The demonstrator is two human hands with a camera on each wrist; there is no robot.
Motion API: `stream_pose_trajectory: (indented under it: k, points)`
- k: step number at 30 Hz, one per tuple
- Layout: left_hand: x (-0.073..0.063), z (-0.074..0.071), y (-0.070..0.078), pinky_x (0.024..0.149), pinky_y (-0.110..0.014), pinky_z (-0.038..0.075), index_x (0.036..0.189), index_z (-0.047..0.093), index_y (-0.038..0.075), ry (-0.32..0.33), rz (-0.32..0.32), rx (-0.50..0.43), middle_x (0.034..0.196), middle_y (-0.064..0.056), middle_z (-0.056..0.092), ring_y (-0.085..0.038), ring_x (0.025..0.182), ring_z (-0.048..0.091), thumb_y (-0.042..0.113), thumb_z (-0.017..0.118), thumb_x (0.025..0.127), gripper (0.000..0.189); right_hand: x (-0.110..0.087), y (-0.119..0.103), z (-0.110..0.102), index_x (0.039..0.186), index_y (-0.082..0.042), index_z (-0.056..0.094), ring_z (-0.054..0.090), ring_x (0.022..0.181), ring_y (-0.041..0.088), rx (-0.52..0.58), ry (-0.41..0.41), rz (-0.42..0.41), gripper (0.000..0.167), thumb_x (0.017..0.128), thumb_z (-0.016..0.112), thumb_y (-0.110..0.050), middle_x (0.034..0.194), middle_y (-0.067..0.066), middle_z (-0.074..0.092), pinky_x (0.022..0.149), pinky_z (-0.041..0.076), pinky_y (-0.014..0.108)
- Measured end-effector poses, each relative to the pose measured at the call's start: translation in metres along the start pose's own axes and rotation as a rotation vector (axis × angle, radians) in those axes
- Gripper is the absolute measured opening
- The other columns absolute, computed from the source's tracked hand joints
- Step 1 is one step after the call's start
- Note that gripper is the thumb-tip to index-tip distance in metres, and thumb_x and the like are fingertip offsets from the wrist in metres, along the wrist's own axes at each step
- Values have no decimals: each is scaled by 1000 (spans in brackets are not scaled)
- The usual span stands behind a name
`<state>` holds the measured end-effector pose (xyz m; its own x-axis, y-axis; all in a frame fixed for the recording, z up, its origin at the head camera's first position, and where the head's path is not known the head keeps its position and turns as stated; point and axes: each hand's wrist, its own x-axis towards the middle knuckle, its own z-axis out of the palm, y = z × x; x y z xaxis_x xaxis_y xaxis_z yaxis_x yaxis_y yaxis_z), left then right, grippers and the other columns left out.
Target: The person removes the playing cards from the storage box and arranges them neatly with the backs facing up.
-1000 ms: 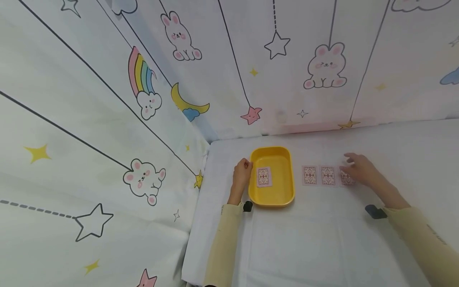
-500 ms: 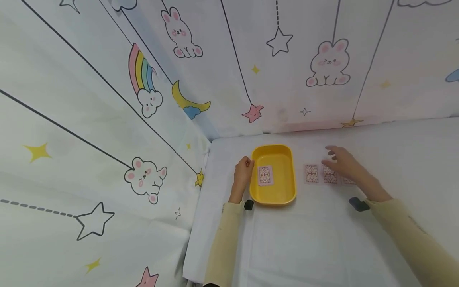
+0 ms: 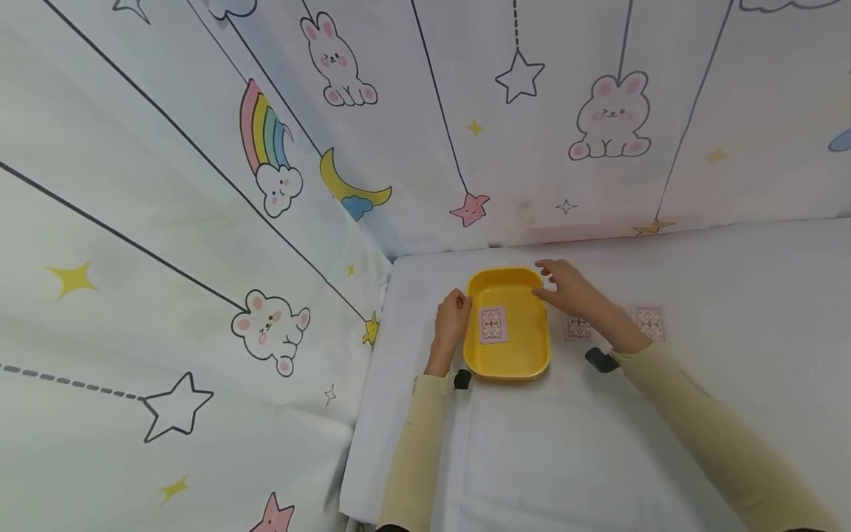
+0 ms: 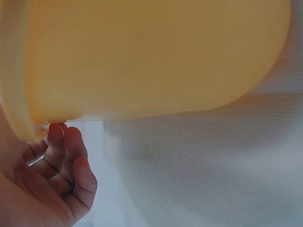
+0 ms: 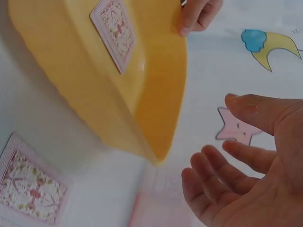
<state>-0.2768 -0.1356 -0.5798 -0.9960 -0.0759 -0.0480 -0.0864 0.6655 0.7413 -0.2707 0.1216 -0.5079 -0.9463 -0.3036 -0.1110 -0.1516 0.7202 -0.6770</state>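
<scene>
A yellow plastic tray (image 3: 525,362) lies on the white table. My left hand (image 3: 452,318) grips its left rim, the curled fingers under the edge in the left wrist view. Inside the tray, toward its left side, a playing card (image 3: 492,324) with a red-and-white patterned back lies face down. My right hand (image 3: 570,288) hovers at the tray's far right corner, thumb and fingers spread and nothing between them. On the table right of the tray are a face-down card (image 3: 578,329) and another card (image 3: 650,324); my right wrist mostly hides the one between them.
White cloth (image 3: 545,458) covers the table. Behind it rises a printed fabric backdrop (image 3: 425,148) with rabbits and stars, and a similar one (image 3: 166,310) hangs on the left. A dark wrist camera (image 3: 601,360) sits under my right wrist.
My right hand has travelled left from above the rightmost card, across the row, to the tray's far right corner. My left hand has stayed on the rim.
</scene>
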Motion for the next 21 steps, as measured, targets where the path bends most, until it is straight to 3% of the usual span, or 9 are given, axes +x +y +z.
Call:
stream_pose_trajectory:
  k: [12,18,21]
  points:
    - [1,-2,1,52,-22,35,94,55,10,4,10,46,75,-1,49,-11,59,44,30,54,105,23,47,-33,44,147,4,39,50,128,41,-153,-103,-54,62,98,65,-23,142,28,47,110,42,54]
    - [2,-2,1,51,-22,36,94,54,10,-15,1,46,75,-1,52,-11,59,46,30,53,105,23,65,-42,78,147,5,40,48,130,42,-254,-233,-23,63,96,68,-20,144,30,45,111,41,53]
    - [3,0,-1,51,-22,36,94,55,10,-17,-3,51,76,-1,53,-11,59,46,30,54,105,22,68,-42,91,145,5,42,48,121,43,-320,-255,7,63,93,71,-18,138,30,46,103,46,53]
